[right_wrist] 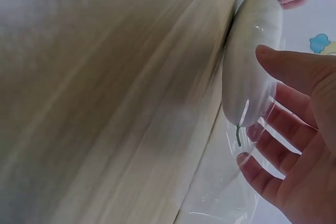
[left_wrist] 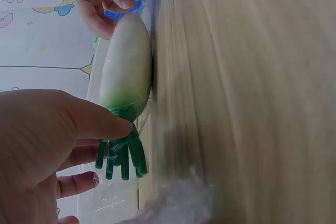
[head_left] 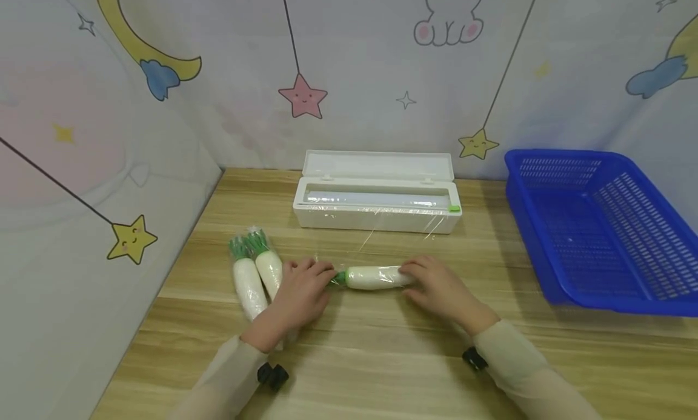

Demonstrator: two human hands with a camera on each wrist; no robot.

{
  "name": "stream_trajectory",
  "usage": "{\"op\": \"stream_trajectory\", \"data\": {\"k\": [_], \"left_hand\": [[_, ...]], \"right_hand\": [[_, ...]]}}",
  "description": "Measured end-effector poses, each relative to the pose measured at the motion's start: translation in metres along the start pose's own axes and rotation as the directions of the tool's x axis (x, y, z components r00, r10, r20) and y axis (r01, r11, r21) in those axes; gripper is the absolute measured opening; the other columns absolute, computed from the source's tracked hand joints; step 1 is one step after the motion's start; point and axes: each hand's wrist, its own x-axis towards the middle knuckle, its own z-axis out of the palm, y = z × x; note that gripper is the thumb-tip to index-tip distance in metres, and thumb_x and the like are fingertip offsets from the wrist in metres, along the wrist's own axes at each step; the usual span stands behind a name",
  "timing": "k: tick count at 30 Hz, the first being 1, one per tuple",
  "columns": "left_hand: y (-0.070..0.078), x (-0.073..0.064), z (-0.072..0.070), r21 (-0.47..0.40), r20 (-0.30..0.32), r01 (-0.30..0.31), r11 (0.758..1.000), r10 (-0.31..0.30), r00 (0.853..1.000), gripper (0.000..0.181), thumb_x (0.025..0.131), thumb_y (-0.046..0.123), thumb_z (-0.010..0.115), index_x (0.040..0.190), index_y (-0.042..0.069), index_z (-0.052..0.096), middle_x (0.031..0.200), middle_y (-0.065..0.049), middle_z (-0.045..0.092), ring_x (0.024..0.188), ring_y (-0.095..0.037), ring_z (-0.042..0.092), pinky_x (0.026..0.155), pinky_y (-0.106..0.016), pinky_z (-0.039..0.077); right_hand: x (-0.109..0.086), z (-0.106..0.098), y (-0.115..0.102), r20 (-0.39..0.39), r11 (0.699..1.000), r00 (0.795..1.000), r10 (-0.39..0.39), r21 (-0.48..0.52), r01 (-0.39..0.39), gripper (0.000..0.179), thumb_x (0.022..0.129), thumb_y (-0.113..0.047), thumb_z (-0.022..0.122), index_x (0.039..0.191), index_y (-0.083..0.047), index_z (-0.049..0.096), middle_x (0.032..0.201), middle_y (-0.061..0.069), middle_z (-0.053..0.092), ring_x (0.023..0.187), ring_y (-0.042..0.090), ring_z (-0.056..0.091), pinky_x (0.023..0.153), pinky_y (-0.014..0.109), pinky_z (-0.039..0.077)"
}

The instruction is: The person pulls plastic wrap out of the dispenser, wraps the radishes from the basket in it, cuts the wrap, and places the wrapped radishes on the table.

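A white radish (head_left: 376, 278) with green stems lies crosswise on the table, with clear cling film about it. My left hand (head_left: 305, 286) holds it at the stems, thumb over the green tops (left_wrist: 123, 153) in the left wrist view. At the tail end, my right hand (head_left: 438, 286) grips the radish and film, its thumb along the near side and fingers on the far side. Clear film (right_wrist: 220, 182) stretches beyond the tail in the right wrist view. Two film-wrapped radishes (head_left: 249, 286) lie beside my left hand, partly hidden by it.
Behind the radish stands a white cling film box (head_left: 376, 220), lid raised, a film roll inside. A blue plastic basket (head_left: 531, 244) stands at the right on the wooden table (head_left: 382, 371). A patterned cloth (head_left: 360, 129) hangs behind the table.
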Motion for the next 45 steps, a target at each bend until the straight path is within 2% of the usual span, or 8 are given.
{"op": "stream_trajectory", "data": {"k": [6, 12, 20, 26, 32, 35, 39, 45], "left_hand": [[-0.005, 0.013, -0.001, -0.007, 0.038, 0.013, 1.000, -0.012, 0.999, 0.032, 0.076, 0.010, 0.070, 0.108, 0.008, 0.071, 0.109, -0.005, 0.068, 0.095, -0.025, 0.056, 0.078, -0.052, 0.037], [-0.010, 0.025, 0.000, -0.027, 0.098, 0.064, 0.998, -0.061, 0.993, 0.029, 0.078, 0.013, 0.071, 0.107, 0.011, 0.071, 0.108, -0.004, 0.069, 0.093, -0.023, 0.054, 0.083, -0.054, 0.035], [-0.016, 0.034, 0.004, -0.085, 0.174, 0.138, 0.987, -0.121, 0.977, 0.027, 0.084, 0.011, 0.066, 0.111, 0.012, 0.067, 0.103, -0.001, 0.071, 0.088, -0.021, 0.051, 0.090, -0.059, 0.029], [-0.021, 0.043, 0.007, -0.131, 0.240, 0.174, 0.976, -0.139, 0.961, 0.017, 0.089, 0.010, 0.059, 0.105, 0.014, 0.064, 0.099, 0.002, 0.069, 0.092, -0.021, 0.050, 0.100, -0.064, 0.021], [-0.026, 0.050, 0.006, -0.137, 0.298, 0.177, 0.975, -0.130, 0.946, 0.017, 0.093, 0.024, 0.061, 0.107, 0.015, 0.065, 0.102, 0.003, 0.068, 0.098, -0.021, 0.050, 0.103, -0.070, 0.014], [-0.028, 0.051, 0.005, -0.136, 0.305, 0.166, 0.977, -0.118, 0.945, 0.026, 0.088, 0.030, 0.069, 0.109, 0.016, 0.064, 0.105, 0.002, 0.067, 0.101, -0.022, 0.050, 0.103, -0.071, 0.013], [-0.031, 0.053, 0.005, -0.125, 0.286, 0.138, 0.983, -0.098, 0.953, 0.032, 0.083, 0.023, 0.073, 0.113, 0.014, 0.063, 0.113, -0.003, 0.066, 0.107, -0.026, 0.050, 0.102, -0.071, 0.015], [-0.036, 0.054, 0.010, -0.121, 0.254, 0.133, 0.984, -0.098, 0.962, 0.027, 0.086, 0.019, 0.069, 0.113, 0.015, 0.064, 0.117, -0.004, 0.058, 0.115, -0.029, 0.048, 0.101, -0.069, 0.021]], "right_hand": [[0.009, 0.001, 0.007, 0.043, 0.999, 0.999, 0.020, 0.023, -0.021, 0.037, 0.076, -0.010, 0.079, 0.110, 0.000, 0.066, 0.111, 0.015, 0.066, 0.106, 0.033, 0.059, 0.094, 0.047, 0.046], [0.015, 0.004, 0.019, 0.099, 0.987, 0.993, 0.067, 0.138, -0.080, 0.033, 0.084, -0.009, 0.072, 0.115, 0.002, 0.065, 0.112, 0.017, 0.067, 0.105, 0.034, 0.061, 0.095, 0.049, 0.045], [0.021, 0.007, 0.033, 0.213, 0.926, 0.965, 0.154, 0.310, -0.217, 0.031, 0.092, -0.012, 0.062, 0.120, 0.003, 0.061, 0.119, 0.019, 0.064, 0.114, 0.036, 0.058, 0.100, 0.050, 0.042], [0.027, 0.007, 0.042, 0.239, 0.896, 0.948, 0.212, 0.339, -0.286, 0.020, 0.097, -0.014, 0.056, 0.111, -0.002, 0.061, 0.111, 0.015, 0.066, 0.108, 0.033, 0.061, 0.096, 0.049, 0.045], [0.033, 0.007, 0.046, 0.234, 0.899, 0.946, 0.224, 0.325, -0.294, 0.017, 0.098, -0.015, 0.054, 0.105, -0.003, 0.064, 0.103, 0.011, 0.068, 0.099, 0.027, 0.063, 0.089, 0.046, 0.048], [0.035, 0.007, 0.047, 0.198, 0.905, 0.952, 0.232, 0.315, -0.286, 0.017, 0.098, -0.015, 0.055, 0.101, -0.004, 0.067, 0.098, 0.008, 0.069, 0.094, 0.024, 0.062, 0.085, 0.043, 0.048], [0.037, 0.008, 0.050, 0.134, 0.918, 0.963, 0.234, 0.295, -0.264, 0.018, 0.096, -0.014, 0.058, 0.099, -0.002, 0.070, 0.097, 0.008, 0.067, 0.092, 0.023, 0.059, 0.083, 0.042, 0.047], [0.039, 0.012, 0.052, 0.081, 0.878, 0.943, 0.322, 0.346, -0.330, 0.013, 0.095, -0.011, 0.060, 0.103, -0.003, 0.066, 0.100, 0.011, 0.068, 0.098, 0.026, 0.062, 0.087, 0.044, 0.049]]}}
